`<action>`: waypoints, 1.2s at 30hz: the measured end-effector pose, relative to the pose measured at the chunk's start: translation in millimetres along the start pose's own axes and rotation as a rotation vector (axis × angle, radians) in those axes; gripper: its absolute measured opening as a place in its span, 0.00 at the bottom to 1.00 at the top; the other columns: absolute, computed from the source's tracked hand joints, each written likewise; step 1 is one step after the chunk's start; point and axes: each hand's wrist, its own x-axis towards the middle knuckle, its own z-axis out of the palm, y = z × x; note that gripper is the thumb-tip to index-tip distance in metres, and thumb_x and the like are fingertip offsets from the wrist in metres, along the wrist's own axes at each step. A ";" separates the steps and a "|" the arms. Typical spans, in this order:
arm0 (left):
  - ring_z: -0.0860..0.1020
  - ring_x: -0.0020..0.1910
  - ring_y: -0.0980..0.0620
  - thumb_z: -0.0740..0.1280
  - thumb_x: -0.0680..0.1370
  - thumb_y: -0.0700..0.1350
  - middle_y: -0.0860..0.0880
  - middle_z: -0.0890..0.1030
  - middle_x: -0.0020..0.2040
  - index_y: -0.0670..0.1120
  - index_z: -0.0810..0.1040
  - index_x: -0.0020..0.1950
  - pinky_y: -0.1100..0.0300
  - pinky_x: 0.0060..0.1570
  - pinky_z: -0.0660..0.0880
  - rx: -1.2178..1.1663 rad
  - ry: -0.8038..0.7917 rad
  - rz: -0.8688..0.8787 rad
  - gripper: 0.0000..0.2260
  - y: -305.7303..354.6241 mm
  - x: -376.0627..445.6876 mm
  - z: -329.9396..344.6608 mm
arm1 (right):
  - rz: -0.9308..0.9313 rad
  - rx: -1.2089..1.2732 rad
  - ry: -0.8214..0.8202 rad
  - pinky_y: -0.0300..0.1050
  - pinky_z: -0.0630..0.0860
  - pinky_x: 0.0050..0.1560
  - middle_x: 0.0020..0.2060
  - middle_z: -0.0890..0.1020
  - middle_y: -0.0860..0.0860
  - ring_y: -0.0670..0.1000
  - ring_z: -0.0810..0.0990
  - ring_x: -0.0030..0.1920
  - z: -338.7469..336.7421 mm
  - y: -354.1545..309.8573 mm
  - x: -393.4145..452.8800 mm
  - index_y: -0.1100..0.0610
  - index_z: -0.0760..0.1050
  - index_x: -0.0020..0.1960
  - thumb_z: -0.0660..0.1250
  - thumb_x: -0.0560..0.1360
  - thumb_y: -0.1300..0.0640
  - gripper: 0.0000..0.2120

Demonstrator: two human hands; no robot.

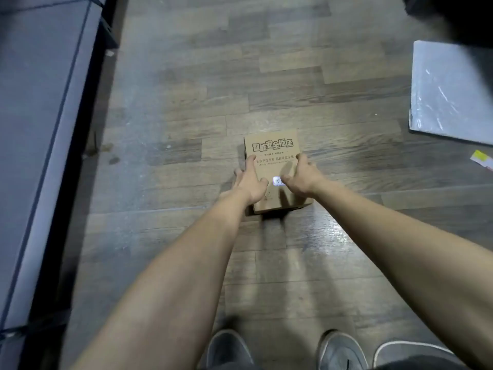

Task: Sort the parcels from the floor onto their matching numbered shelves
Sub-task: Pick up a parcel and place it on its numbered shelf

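A small brown cardboard parcel (272, 148) with printed black characters lies on the wooden floor in the middle of the view. A small white sticker (277, 181) sits on its top face between my thumbs. My left hand (249, 180) grips the parcel's left side, fingers curled over the edge and thumb on top. My right hand (301, 174) grips the right side the same way. Both arms reach down from the lower edge of the view.
A grey shelf board with a dark frame (40, 129) runs along the left. A flat grey plastic-wrapped parcel (450, 92) lies on the floor at the right, with a yellow-and-white scrap (481, 158) below it. My two grey shoes (338, 351) stand at the bottom.
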 end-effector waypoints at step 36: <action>0.63 0.70 0.44 0.57 0.81 0.52 0.46 0.64 0.71 0.55 0.60 0.76 0.48 0.66 0.63 -0.105 0.516 0.213 0.22 432.7 -460.2 -627.3 | -0.306 0.306 0.378 0.53 0.62 0.70 0.70 0.61 0.59 0.62 0.63 0.70 -590.8 -527.3 -451.1 0.57 0.52 0.76 0.63 0.77 0.51 0.33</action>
